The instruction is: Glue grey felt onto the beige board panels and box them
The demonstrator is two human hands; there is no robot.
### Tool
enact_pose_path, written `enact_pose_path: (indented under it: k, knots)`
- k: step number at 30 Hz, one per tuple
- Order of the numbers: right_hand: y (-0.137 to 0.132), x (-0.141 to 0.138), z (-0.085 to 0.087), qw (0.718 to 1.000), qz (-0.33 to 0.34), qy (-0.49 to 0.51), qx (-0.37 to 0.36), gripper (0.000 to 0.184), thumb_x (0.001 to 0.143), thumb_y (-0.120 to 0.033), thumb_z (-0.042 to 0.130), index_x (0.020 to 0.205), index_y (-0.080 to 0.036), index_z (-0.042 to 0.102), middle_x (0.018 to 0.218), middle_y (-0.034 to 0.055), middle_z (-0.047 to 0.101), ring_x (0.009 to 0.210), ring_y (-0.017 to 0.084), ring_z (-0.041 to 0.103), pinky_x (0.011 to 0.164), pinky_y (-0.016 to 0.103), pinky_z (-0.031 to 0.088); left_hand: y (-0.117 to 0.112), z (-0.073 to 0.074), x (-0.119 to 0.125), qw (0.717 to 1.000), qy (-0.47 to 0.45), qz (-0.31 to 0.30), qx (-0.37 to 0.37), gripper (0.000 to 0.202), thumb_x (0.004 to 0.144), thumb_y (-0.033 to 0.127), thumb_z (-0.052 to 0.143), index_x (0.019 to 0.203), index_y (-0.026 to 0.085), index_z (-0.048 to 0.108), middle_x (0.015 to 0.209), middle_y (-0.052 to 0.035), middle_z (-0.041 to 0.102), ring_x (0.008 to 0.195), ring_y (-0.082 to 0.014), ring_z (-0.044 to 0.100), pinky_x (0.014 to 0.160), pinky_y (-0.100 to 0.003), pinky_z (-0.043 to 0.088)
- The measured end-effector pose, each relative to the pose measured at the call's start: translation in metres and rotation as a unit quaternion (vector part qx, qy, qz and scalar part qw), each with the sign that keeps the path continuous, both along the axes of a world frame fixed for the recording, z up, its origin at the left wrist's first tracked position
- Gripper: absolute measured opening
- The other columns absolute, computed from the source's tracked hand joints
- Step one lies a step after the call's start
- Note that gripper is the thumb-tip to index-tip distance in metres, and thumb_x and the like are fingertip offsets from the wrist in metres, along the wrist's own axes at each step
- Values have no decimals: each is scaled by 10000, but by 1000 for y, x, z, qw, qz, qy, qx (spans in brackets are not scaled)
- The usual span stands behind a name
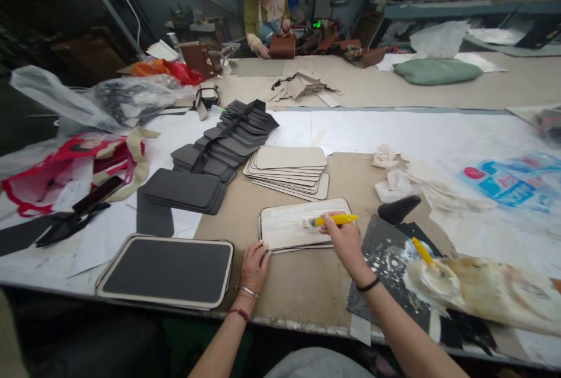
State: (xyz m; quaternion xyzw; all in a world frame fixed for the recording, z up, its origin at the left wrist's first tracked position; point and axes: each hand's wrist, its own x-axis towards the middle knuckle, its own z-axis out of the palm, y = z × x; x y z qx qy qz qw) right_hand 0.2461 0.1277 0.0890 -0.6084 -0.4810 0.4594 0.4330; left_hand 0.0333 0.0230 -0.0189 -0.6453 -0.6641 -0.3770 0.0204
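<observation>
My right hand (344,243) is closed round the yellow handle of a glue brush (335,220). The bristles touch a beige rectangular panel (284,226) with rounded corners and a dark edge, its top streaked with wet white. At the panel's lower left corner, my left hand (254,267) grips the edge, fingertips at the corner. Below it, edges of other sheets show. Behind lies a fanned stack of beige panels (289,158). To the left is a dark grey panel with a beige border (166,270).
Dark grey panels (184,185) are stacked beyond my left hand. On the right, a white-smeared container (433,281) holds a second yellow brush (422,250), beside a spattered dark sheet (385,249). Across the table, a person (267,16) handles a brown bag (283,46).
</observation>
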Motion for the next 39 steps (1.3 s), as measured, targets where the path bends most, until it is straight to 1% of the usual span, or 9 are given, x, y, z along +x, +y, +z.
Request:
enact_pose_path:
  k: [6, 10, 15, 19, 23, 28, 32, 35, 39]
  knots:
    - [22, -90, -12, 996, 38, 77, -18, 384, 651, -538, 577, 762, -172, 535, 584, 0, 604, 531, 157, 609, 564, 291, 540, 0, -1, 1, 1000, -29, 2, 3, 147, 786, 203, 540, 912, 175, 611, 918, -78, 610, 842, -173, 557, 728, -335, 503]
    - [33, -117, -23, 995, 54, 60, -57, 334, 660, -502, 554, 742, -179, 528, 581, 0, 612, 532, 162, 612, 552, 292, 534, 0, -4, 1, 999, -39, -3, -4, 150, 784, 187, 542, 917, 169, 609, 918, -84, 607, 852, -179, 550, 730, -336, 494]
    - [28, -86, -18, 998, 6, -43, -47, 326, 664, -479, 568, 770, -172, 547, 603, 12, 622, 547, 170, 620, 558, 292, 528, 0, -7, 0, 999, -38, -2, -9, 144, 790, 189, 535, 910, 156, 607, 922, -92, 605, 860, -184, 535, 750, -351, 480]
    - [-5, -72, -9, 997, -1, -35, -65, 367, 671, -520, 560, 775, -168, 543, 618, 22, 627, 550, 176, 621, 553, 302, 534, 0, -8, 0, 999, -50, -4, -12, 153, 803, 193, 510, 917, 160, 608, 932, -93, 603, 860, -192, 531, 744, -363, 473]
    - [-29, -62, -14, 996, -18, -55, -63, 358, 669, -528, 552, 740, -177, 536, 628, 34, 629, 537, 189, 617, 546, 320, 531, 0, -8, -2, 998, -58, -13, -10, 157, 808, 195, 501, 920, 172, 609, 929, -85, 601, 845, -192, 534, 739, -365, 473]
    - [-24, 6, -15, 978, -134, -150, -58, 367, 668, -511, 559, 796, -167, 544, 655, 59, 640, 585, 217, 635, 607, 355, 529, 1, -10, -4, 998, -63, -19, 2, 151, 808, 205, 503, 914, 170, 606, 927, -85, 605, 847, -196, 536, 736, -360, 469]
    - [-17, 49, -5, 967, -172, -185, -33, 386, 681, -517, 555, 821, -157, 549, 676, 69, 640, 577, 212, 636, 583, 342, 527, 2, -8, -4, 998, -49, -22, 12, 152, 805, 213, 512, 920, 161, 598, 920, -86, 611, 848, -194, 540, 732, -353, 468]
    - [-9, 49, -2, 970, -166, -175, -15, 410, 686, -530, 555, 838, -150, 562, 691, 69, 647, 591, 209, 638, 595, 342, 531, 1, -5, -5, 999, -42, -25, 10, 171, 802, 233, 522, 943, 161, 587, 940, -88, 608, 861, -192, 545, 735, -350, 473]
    - [13, 19, -10, 988, -131, -77, -10, 429, 681, -538, 559, 839, -139, 566, 691, 69, 660, 626, 209, 645, 609, 338, 539, 1, -3, -4, 999, -21, -22, 10, 201, 798, 274, 528, 957, 164, 586, 934, -95, 613, 859, -199, 558, 734, -359, 478]
